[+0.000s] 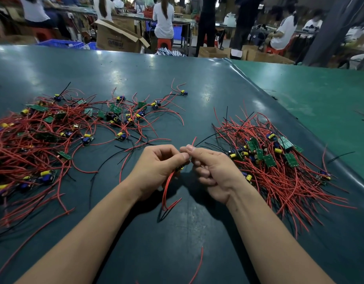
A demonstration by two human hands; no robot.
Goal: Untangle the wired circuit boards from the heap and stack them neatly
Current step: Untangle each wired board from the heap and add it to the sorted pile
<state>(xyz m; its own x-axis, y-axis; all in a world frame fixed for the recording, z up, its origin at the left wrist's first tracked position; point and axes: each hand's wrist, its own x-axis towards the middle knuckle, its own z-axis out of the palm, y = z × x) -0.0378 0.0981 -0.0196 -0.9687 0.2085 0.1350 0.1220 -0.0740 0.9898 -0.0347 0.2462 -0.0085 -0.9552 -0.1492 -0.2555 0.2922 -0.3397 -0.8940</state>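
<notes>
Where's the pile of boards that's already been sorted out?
In the head view, the neater stack lies on the dark table to the person's right, just beyond the right hand, across from the tangled heap on the left.

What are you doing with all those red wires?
A person is sorting small green circuit boards with red and black wires on a dark green table. The left hand holds one wired board, its red wires hanging below, while the right hand pinches its wire ends. The big tangled heap of wired boards lies on the left. On the right lies a tidier stack of boards, their wires mostly running one way.
</notes>
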